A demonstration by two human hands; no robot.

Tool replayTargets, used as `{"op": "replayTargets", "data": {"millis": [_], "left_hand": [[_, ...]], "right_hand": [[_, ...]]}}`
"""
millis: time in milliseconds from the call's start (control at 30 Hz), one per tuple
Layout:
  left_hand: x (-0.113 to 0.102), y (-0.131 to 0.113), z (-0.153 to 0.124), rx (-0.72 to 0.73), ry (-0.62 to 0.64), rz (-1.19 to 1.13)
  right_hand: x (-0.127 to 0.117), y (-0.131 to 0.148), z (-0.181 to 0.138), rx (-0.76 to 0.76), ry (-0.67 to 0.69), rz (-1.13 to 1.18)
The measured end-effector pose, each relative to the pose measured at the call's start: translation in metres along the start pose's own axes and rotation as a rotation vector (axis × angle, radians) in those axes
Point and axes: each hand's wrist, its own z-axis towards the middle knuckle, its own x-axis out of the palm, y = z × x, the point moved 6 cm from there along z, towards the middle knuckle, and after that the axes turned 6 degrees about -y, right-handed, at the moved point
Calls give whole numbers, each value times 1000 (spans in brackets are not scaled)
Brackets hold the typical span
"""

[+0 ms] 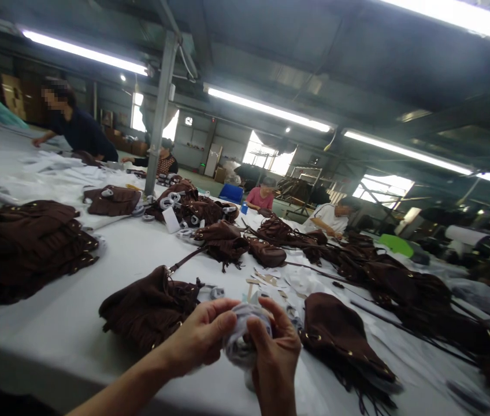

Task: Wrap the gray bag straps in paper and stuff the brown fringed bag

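Between my two hands, above the near edge of the table, is a wad of thin whitish wrapping (245,326), bunched around something darker that I cannot make out. My left hand (205,335) pinches its left side between thumb and fingers. On the other side my right hand (275,341) grips it, thumb pressed on the front. A brown fringed bag (149,312) lies just left of my hands, its strap stretching back. To the right lies another brown bag (336,329) with metal eyelets and hanging fringe.
A stack of brown bags (23,242) sits at the left on the white table (123,248). More brown bags (219,237) are heaped mid-table and along the right. Paper scraps (266,277) lie beyond my hands. A metal post (160,115) rises behind; several people work around the table.
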Motion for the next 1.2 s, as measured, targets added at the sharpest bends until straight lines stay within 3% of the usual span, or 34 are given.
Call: {"op": "replayTargets", "data": {"millis": [167,233,300,433,533,600,767,900,1033,1133,1200], "left_hand": [[-2,8,-8,46,-23,140],[-4,4,-10,98,-70,230],[-7,-4,-12,128,-101,289],[-6,-22,-14,146,22,551],[-3,-34,-14,174,110,806],[-2,-37,-12,165,122,843],[0,-34,-6,162,101,599],[-1,-31,-2,172,66,527],[-3,-29,-7,286,41,722],[-10,-20,-15,281,-20,846],[-11,-12,-20,257,-40,806]], "right_hand": [[5,-1,-4,-13,-160,110],[7,3,-3,-37,-154,80],[13,10,1,-31,4,-3],[28,26,2,29,564,-419],[28,36,0,-83,765,-777],[26,39,-1,-181,726,-877],[15,40,-5,-433,415,-817],[9,27,-6,-422,276,-651],[7,14,-6,-392,163,-455],[6,6,-9,-385,79,-383],[8,0,-12,-359,37,-354]]}}
